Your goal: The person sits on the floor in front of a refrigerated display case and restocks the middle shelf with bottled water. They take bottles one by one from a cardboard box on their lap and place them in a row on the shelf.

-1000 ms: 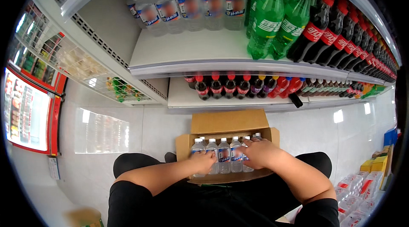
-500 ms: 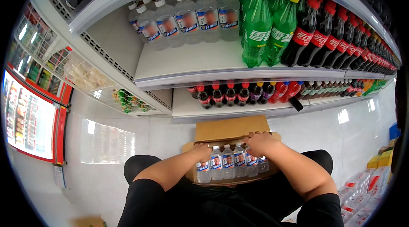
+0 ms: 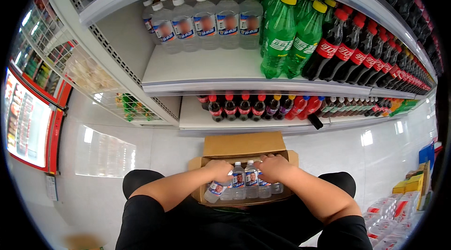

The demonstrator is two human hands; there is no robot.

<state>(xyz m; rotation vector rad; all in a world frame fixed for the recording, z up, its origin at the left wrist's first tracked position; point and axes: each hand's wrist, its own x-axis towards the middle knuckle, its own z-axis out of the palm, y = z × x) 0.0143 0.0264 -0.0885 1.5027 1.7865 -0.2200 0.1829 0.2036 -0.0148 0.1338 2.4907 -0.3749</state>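
An open cardboard box [image 3: 244, 139] sits between my knees, holding a row of clear drink bottles [image 3: 238, 180] with white caps and blue-and-orange labels. At the box's left end, my left hand [image 3: 219, 170] is closed round the top of a tilted drink bottle [image 3: 215, 191], whose base leans toward the left. My right hand [image 3: 274, 167] reaches over the right part of the row, its fingers curled down round the top of another drink bottle [image 3: 264, 188]. The fingers partly hide that bottle's cap and neck.
Ahead, an upper shelf [image 3: 202, 69] carries matching clear bottles [image 3: 204, 20], green bottles [image 3: 279, 38] and dark cola bottles [image 3: 329, 43]. Smaller bottles [image 3: 244, 107] line the lower shelf. A red-framed cooler [image 3: 52, 142] stands left; wrapped bottle packs [image 3: 390, 212] lie at the right.
The leftmost bottle in the box has tipped from upright to slanted under my left hand. My right hand has sunk slightly lower over the bottles. The whole view has shifted a little.
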